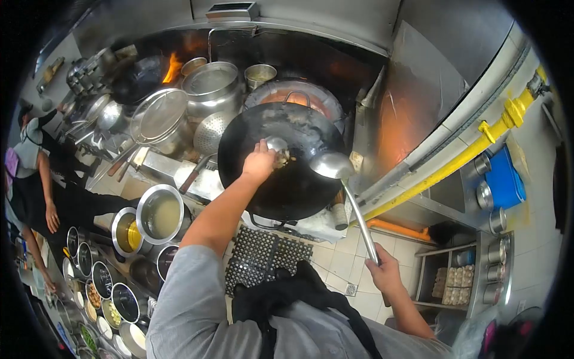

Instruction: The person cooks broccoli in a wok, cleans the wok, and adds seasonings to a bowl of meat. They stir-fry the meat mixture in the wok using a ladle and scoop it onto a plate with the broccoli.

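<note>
A large black wok (269, 191) sits over the burner in front of me. My left hand (259, 163) is above it, fingers closed round a small metal bowl (277, 143) that is tilted over the wok. Small pale pieces (286, 159) show at the bowl's edge. My right hand (385, 270) grips the long handle of a metal ladle (332, 164). The ladle's round head is over the right side of the wok.
Strainers (160, 115) and a large pot (210, 81) stand left of the wok. Flames (173, 67) rise at another wok. Bowls of ingredients (103, 278) fill the lower left. Co-workers (36, 173) stand at the far left. A yellow pipe (460, 170) runs along the right.
</note>
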A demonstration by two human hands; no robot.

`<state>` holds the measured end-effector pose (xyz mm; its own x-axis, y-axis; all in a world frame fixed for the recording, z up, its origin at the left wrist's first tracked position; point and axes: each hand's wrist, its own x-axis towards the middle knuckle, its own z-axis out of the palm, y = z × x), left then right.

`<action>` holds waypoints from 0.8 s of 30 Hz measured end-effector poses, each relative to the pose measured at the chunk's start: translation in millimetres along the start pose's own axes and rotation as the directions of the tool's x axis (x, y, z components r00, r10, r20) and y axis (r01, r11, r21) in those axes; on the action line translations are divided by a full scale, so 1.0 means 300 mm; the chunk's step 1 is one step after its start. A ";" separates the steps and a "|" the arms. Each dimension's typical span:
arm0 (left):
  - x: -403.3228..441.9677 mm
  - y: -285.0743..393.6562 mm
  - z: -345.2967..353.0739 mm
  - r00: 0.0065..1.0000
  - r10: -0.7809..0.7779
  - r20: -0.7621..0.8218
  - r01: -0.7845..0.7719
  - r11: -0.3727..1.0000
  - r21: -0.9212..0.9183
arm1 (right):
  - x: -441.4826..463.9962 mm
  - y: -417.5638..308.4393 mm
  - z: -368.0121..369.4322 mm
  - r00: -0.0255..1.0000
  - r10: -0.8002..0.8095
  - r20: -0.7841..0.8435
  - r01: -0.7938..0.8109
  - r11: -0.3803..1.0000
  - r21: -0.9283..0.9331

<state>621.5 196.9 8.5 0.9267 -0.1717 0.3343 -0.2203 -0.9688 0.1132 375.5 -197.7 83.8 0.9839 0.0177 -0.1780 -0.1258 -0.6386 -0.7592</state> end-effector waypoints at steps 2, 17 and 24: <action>0.048 -0.017 -0.010 0.998 -0.035 0.044 0.035 0.999 0.009 | 0.043 0.052 0.037 0.995 -0.084 -0.046 0.086 0.995 0.057; -0.662 -0.237 -0.384 0.494 -0.743 0.451 0.415 -0.255 -0.874 | 0.238 -0.523 0.349 0.816 -0.154 0.558 -0.159 0.867 0.472; -1.399 -0.280 -0.575 0.205 -0.853 0.480 0.661 -0.241 -0.710 | 0.210 -0.850 1.055 0.594 -0.100 0.798 0.098 0.994 0.052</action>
<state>198.6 381.2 19.9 0.5236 0.7059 -0.4770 0.4496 0.2466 0.8585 429.4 209.7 68.0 0.4954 0.6888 -0.5292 -0.0352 -0.5928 -0.8046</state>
